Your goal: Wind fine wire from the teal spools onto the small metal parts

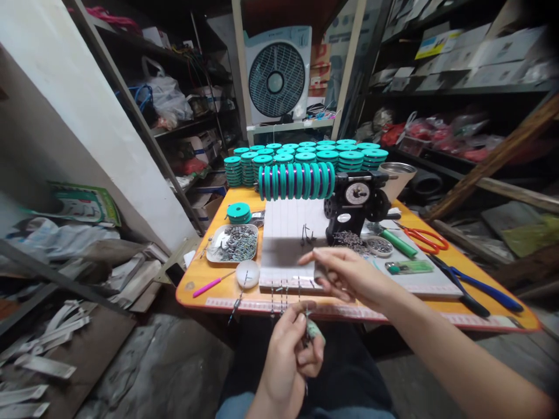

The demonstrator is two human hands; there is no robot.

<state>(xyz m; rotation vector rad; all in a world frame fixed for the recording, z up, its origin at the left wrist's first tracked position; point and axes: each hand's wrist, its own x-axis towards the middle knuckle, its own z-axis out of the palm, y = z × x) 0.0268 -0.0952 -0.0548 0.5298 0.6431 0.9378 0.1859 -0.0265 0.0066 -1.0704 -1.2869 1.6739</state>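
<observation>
My left hand [294,343] is closed at the table's front edge, its fingers pinched on a small dark piece of tackle [307,317]; a pale green wrap covers one fingertip. Above and to the right, my right hand [340,270] hovers over the white board [283,238], index finger stretched out and the other fingers loosely curled. Several thin dark strands [272,297] with small metal parts hang over the front edge, left of my left hand. A row of teal spools [297,180] sits on a black winding machine [356,203] behind the hands.
On the left are a tray of small metal parts [233,243], a white cup [247,274] and a pink tool [213,286]. Orange scissors [423,238], a green lighter [410,266] and blue-handled pliers [484,288] lie at right. Stacked teal spools [305,152] stand behind.
</observation>
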